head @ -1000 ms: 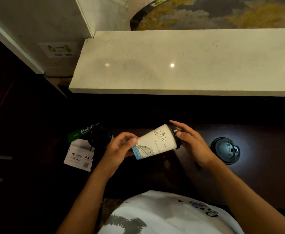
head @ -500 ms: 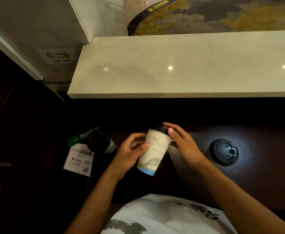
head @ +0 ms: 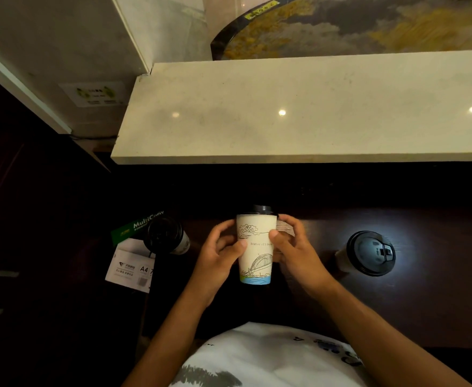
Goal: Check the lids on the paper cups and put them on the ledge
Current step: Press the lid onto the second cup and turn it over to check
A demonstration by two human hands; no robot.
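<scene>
Both hands hold one paper cup (head: 255,248) by its wall; the left hand (head: 220,254) curls round the cup's left side with the thumb across the printed face, and the right hand (head: 290,247) curls round the right side with its thumb pressed near the upper print; the cup stands upright between them, above the dark counter (head: 424,303), its black lid (head: 262,209) seated on top and tilted away from the camera, so that whether the rim is snapped down all round cannot be told. Landmark: the held cup. To its left, near, a second lidded cup (head: 165,236) stands partly on a pack of copy paper (head: 130,263); to its right, further off, a third lidded cup (head: 370,253) stands on the counter in a pool of light; beyond and above the held cup lies the pale stone ledge (head: 313,113), with no cup on it. Step in hand, as judged: the lid check on the first cup appears to be ending, the cup being level and gripped for carrying; none of the three cups has yet been placed. The next move calls for a lift forward and upward, clearing the front edge of the ledge, with the cup kept upright and set down flat, well back from that edge.
</scene>
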